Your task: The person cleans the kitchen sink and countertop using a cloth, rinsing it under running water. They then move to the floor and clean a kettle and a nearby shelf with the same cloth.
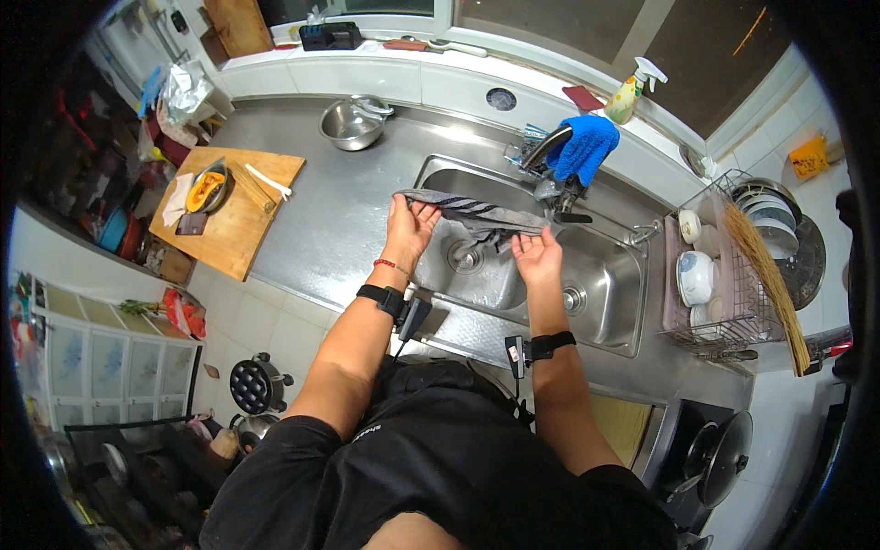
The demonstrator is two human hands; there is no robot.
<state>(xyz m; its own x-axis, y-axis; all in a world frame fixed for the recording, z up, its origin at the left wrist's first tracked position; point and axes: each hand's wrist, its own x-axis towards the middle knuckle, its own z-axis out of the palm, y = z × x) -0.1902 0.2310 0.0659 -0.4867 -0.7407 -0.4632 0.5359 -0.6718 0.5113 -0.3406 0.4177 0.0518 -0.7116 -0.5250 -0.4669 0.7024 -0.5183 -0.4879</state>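
Observation:
A grey cloth with dark stripes (pixel 474 207) is stretched above the left basin of a steel double sink (pixel 474 285). My left hand (pixel 410 223) grips its left end between thumb and fingers. At the other end, my right hand (pixel 538 254) pinches the cloth near the divider between the basins. The cloth's middle sags in bunched folds over the drain (pixel 465 257). Behind the sink, a blue towel (pixel 583 146) hangs over the dark faucet (pixel 548 148).
Left on the counter lies a wooden cutting board (pixel 227 240) with a cut pumpkin (pixel 205 192). A steel bowl (pixel 352 127) stands at the back. To the right is a wire dish rack (pixel 739 323) with bowls. A spray bottle (pixel 624 100) stands on the sill.

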